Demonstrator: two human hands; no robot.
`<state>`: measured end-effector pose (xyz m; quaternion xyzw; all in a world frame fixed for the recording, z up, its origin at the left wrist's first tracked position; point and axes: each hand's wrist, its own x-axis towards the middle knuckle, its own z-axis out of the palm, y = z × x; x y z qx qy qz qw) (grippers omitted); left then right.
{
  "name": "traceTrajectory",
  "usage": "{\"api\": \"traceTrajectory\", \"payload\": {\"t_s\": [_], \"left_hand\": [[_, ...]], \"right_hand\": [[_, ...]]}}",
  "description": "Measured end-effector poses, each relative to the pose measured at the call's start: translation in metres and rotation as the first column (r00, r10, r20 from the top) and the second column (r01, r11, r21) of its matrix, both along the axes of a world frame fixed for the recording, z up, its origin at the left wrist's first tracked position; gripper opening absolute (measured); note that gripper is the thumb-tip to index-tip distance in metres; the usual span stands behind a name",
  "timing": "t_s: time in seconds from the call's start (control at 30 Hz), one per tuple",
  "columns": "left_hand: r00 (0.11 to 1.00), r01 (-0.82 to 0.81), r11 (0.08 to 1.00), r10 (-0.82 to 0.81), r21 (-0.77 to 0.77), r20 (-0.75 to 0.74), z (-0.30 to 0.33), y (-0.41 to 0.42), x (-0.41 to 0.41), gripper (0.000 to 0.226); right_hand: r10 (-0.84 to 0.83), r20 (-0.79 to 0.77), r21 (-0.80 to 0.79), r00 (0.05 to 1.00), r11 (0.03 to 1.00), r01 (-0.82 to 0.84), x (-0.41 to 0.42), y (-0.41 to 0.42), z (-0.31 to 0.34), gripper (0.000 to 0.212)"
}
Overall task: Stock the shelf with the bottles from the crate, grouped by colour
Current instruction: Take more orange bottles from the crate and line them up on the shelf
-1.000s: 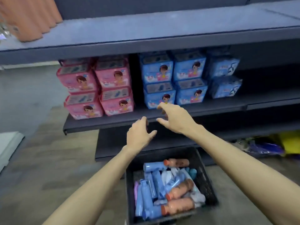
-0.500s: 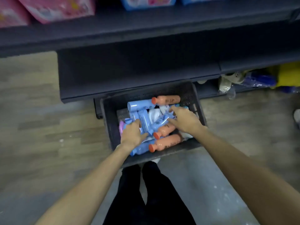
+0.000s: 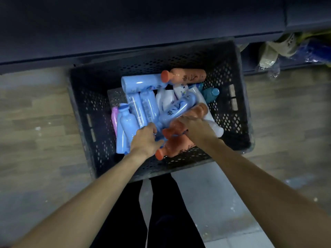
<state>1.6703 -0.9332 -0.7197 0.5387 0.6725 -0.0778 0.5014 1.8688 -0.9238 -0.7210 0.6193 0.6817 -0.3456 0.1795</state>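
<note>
Now, going from the left: the pink bottle (image 3: pixel 114 116) lies half hidden at the left of the pile inside the crate (image 3: pixel 238 111). The left hand (image 3: pixel 144 140) reaches among the blue bottles (image 3: pixel 141 106); I cannot tell if its fingers already hold one. The right hand (image 3: pixel 195 127) has its fingers curled over an orange bottle (image 3: pixel 194 113) that lies across others. Because the bottles are heaped loosely, pulling this one could make its neighbours roll or slide. A smooth, glossy bottle may also slip if the grip is shallow.
</note>
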Motion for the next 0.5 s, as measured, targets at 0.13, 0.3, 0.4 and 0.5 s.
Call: {"api": "traceTrajectory", "payload": {"t_s": [0.13,0.3,0.4,0.5], "left_hand": [[0.998,-0.058,0.998,0.058,0.003,-0.003,-0.017,-0.004,0.004,0.026],[0.982,-0.19,0.982,0.19,-0.004,0.003,-0.031,-0.009,0.006,0.016],[0.974,-0.221,0.974,0.223,-0.049,0.032,-0.038,-0.009,0.006,0.015],[0.96,-0.252,0.964,0.26,-0.08,0.107,-0.041,-0.011,0.01,0.019]], "right_hand": [[0.042,-0.027,0.176,0.999,0.984,-0.036,0.0,-0.006,-0.023,0.03],[0.107,-0.153,0.097,0.982,0.991,-0.092,0.018,0.002,-0.04,0.049],[0.192,-0.162,0.158,0.968,0.973,-0.167,0.028,0.003,-0.048,0.053],[0.327,-0.118,0.206,0.938,0.932,-0.299,0.035,0.001,-0.062,0.063]]}}
